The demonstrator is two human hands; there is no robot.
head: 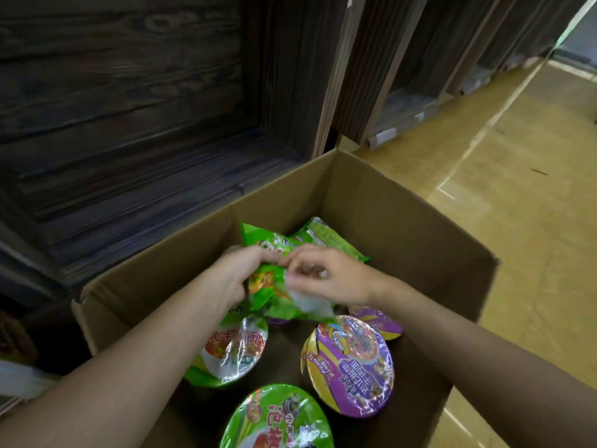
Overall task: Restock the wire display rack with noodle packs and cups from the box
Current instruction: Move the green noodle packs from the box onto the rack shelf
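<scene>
The green pack (268, 286) is in both my hands, lifted a little above the cups and still inside the box (403, 195). My left hand (232, 276) curls round its left edge, and my right hand (329, 279) pinches its top right part, fingers bent over the wrapper. The print on it is smeared by blur; I make out orange and white patches but no words.

Just behind it lies a second pack (326, 237), also green, tilted against the far corner, its lettering too small to read.

Below my left wrist a green cup (232, 350) leans on its side, and its lid shows red characters, 牛 and 面 (the one between them is lost under glare). Nearest me stands a low cup (277, 421), green, with 泡椒 in red on its lid. To its right is a purple cup (349, 367), tilted, with white characters upside down to me; I think they end in 牛肉面, but I can't be sure. A small purple cup (378, 321) peeks out from under my right wrist.

The cups sit apart, with bare cardboard showing between them. The box walls rise well above everything, and its flaps stand open. On the left the box touches a dark wood panel (129, 108); on the right lies glossy yellow floor (517, 221).
</scene>
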